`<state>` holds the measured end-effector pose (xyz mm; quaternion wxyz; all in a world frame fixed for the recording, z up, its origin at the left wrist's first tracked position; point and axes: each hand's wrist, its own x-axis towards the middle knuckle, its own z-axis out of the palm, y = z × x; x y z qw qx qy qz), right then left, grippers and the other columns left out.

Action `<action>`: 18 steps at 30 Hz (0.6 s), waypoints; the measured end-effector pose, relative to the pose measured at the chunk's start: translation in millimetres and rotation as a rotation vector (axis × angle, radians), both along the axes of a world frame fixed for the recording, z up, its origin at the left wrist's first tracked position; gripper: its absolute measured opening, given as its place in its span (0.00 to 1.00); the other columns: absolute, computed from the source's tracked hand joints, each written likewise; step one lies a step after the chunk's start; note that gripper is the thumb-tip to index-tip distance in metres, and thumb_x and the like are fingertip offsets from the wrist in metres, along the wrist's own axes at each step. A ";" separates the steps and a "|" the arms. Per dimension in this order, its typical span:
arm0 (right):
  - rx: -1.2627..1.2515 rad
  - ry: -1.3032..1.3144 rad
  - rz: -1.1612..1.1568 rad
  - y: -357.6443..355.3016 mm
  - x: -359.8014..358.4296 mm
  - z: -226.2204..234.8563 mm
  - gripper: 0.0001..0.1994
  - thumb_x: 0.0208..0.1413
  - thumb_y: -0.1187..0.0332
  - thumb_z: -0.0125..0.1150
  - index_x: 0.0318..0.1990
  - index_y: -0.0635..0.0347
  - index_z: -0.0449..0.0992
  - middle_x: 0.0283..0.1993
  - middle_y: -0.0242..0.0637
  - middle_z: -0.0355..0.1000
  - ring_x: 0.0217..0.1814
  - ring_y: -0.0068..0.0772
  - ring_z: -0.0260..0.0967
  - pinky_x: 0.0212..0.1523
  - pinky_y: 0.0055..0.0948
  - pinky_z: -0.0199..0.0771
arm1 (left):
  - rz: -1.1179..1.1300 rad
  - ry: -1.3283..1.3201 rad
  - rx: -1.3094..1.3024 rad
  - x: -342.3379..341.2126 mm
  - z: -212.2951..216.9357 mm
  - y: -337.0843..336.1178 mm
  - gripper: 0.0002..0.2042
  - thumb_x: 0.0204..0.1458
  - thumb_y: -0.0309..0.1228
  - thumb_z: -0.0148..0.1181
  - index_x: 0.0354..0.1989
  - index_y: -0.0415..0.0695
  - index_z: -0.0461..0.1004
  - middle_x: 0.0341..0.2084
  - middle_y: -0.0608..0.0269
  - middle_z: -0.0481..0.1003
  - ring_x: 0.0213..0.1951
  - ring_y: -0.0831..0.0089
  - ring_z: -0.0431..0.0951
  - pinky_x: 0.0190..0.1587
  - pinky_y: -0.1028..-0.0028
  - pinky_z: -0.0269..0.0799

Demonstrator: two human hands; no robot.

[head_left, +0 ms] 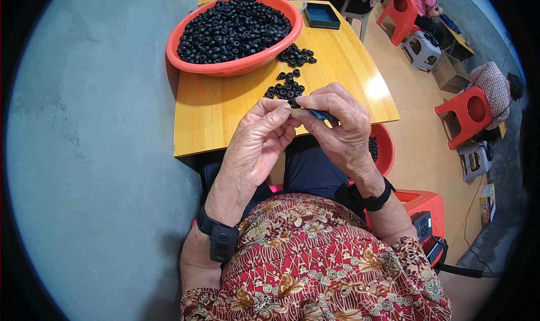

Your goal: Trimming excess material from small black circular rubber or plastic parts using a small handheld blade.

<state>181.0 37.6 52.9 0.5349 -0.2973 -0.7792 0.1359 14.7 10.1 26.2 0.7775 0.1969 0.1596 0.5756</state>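
Black ring pieces just beyond hands, red basin, dark tray

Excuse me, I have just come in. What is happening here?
A person is working over the near edge of a yellow table. The right hand holds a slim blue object; its fingers meet those of the left hand at what looks like a small, round black piece. Similar pieces fill a large orange-red plastic basin and lie loose beside it.

The left grip and right grip meet above the tabletop's near edge, the right holding a blue item; a red basin covers the far-left corner.
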 end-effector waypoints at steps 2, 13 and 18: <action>0.012 0.014 0.008 1.1 -0.4 -1.4 0.11 0.42 0.77 0.71 0.36 0.60 0.78 0.30 0.37 0.74 0.31 0.33 0.74 0.31 0.28 0.74 | 0.012 -0.017 -0.002 0.8 -1.6 0.8 0.05 0.57 0.21 0.57 0.40 0.43 0.74 0.37 0.64 0.77 0.40 0.76 0.77 0.46 0.78 0.74; -0.032 0.040 0.045 1.7 -3.8 -5.7 0.11 0.46 0.78 0.67 0.40 0.62 0.78 0.32 0.39 0.75 0.31 0.35 0.74 0.30 0.29 0.73 | 0.042 0.037 -0.023 -0.1 2.3 1.8 0.07 0.57 0.23 0.58 0.43 0.43 0.72 0.37 0.65 0.76 0.39 0.78 0.77 0.45 0.79 0.73; -0.046 0.049 0.101 0.1 -3.2 -3.0 0.11 0.49 0.77 0.64 0.42 0.64 0.78 0.32 0.40 0.74 0.29 0.34 0.73 0.29 0.27 0.72 | 0.055 0.044 -0.035 -1.1 7.6 -0.3 0.07 0.56 0.23 0.59 0.43 0.43 0.73 0.37 0.65 0.77 0.40 0.77 0.78 0.44 0.80 0.73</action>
